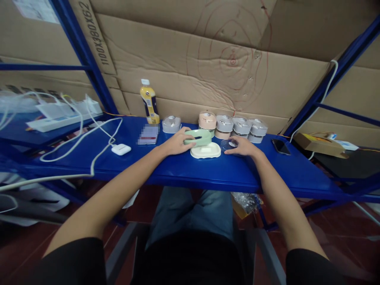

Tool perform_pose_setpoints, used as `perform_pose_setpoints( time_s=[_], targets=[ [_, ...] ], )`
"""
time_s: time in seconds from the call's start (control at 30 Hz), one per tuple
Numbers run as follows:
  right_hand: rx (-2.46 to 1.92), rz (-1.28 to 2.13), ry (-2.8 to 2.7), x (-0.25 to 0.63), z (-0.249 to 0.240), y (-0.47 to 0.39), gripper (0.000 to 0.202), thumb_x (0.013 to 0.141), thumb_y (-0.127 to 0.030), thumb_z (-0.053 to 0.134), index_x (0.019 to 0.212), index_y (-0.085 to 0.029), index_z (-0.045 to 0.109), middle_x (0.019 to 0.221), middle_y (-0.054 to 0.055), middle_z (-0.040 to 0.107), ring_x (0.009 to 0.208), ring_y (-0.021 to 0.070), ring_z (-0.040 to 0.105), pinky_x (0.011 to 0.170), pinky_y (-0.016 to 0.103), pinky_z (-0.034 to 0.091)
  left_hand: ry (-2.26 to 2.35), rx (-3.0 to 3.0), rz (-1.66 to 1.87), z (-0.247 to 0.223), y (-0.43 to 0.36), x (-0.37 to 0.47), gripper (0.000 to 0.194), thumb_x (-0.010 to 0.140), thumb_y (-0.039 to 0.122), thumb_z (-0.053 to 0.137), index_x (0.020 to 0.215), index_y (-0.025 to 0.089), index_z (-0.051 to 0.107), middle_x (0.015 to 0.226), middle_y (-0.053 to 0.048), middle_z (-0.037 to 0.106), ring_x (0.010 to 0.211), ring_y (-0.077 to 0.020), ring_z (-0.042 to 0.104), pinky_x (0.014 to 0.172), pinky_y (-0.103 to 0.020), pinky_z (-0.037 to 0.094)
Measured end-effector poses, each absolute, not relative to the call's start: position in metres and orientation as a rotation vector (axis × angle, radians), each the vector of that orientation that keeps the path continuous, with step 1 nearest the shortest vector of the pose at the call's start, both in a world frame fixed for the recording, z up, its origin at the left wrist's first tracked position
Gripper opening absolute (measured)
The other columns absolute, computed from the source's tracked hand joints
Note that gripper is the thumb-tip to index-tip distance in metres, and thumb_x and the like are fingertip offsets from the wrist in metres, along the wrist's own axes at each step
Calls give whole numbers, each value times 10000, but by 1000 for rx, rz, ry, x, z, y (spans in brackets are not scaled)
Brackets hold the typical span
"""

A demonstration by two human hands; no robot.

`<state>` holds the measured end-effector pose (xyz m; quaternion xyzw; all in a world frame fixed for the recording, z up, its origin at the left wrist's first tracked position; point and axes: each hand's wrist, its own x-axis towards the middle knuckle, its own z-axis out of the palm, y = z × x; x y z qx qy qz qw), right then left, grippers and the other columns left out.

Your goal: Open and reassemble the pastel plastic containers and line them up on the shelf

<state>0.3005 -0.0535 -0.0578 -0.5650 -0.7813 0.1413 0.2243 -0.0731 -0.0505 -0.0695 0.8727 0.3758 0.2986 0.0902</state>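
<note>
My left hand grips a green oval shell with a slot in its top, tilted just above and behind a cream scalloped tray. To the right of the tray, my right hand is closed on the edge of a clear lid low over the blue table. Right behind the green shell stands a peach box with a clear top, stacked on a green one. Stacked grey and peach boxes continue to the right.
A single grey box, a yellow drink bottle and a phone are at the back left. White earbud case and cables lie left. Another phone lies right. Cardboard walls the back.
</note>
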Motion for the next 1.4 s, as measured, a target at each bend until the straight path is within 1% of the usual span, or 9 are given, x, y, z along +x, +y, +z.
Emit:
perform_pose_setpoints(
  time_s=[0.2,0.37,0.5,0.6,0.73,0.87,1.03,1.23,1.4],
  targets=[
    [-1520,374,-2224,308,-63,-46,896,608,-551,1037,1400,-240,755,1367,157,777,1265,430,735,1125,614,569,1349,2507,822,-76,-36,-104,469,886,595,597,1035,208,815,1353,-166,630,1368,-369,621,1274,-543,426],
    [-1519,384,-2253,323,-62,-42,944,553,-539,1055,1394,-232,754,1338,161,788,1175,411,768,1057,582,616,1388,2454,827,-78,-34,-104,428,815,633,719,987,248,793,1296,-135,663,1365,-379,619,1240,-540,458],
    [-1563,347,-2168,326,-51,-47,876,591,-551,1028,1360,-222,769,1282,145,806,1145,402,769,1051,584,609,1332,2445,1048,-72,-41,-96,403,861,583,717,1057,233,752,1356,-142,637,1362,-354,619,1247,-534,447],
    [-1405,259,-2025,319,-43,-55,842,686,-588,965,1408,-218,743,1394,152,762,1242,401,727,1125,599,559,1144,2474,1208,-66,-52,-79,553,881,587,708,1281,208,677,1420,-155,638,1378,-344,614,1249,-528,444],
    [-1117,286,-2012,295,-37,-67,821,777,-603,899,1498,-273,686,1515,110,698,1376,363,658,1173,557,530,991,2488,1054,-64,-66,-50,761,835,602,776,1440,185,574,1463,-176,658,1342,-374,656,1178,-540,511],
    [-914,416,-2203,260,-40,-71,826,767,-608,903,1503,-301,688,1517,99,688,1365,342,664,1139,530,559,907,2481,990,-72,-68,-36,868,774,601,851,1486,221,532,1503,-184,652,1376,-398,653,1162,-544,527],
    [-812,395,-2358,227,-47,-62,819,710,-540,967,1463,-330,725,1441,86,721,1344,341,672,1210,552,498,851,2426,1010,-82,-60,-35,1062,689,594,927,1552,215,436,1505,-209,652,1375,-431,664,1135,-570,544],
    [-836,358,-2377,220,-48,-56,826,695,-550,977,1454,-338,732,1461,81,709,1371,351,660,1225,554,485,911,2363,1001,-85,-56,-34,1106,676,604,932,1564,206,407,1440,-219,696,1325,-452,698,1077,-601,570],
    [-838,331,-2422,218,-44,-56,816,698,-560,982,1446,-343,739,1429,83,713,1361,359,664,1212,566,499,900,2406,1011,-84,-54,-36,1103,659,600,938,1556,219,422,1474,-215,672,1351,-460,679,1098,-608,559]
  ],
)
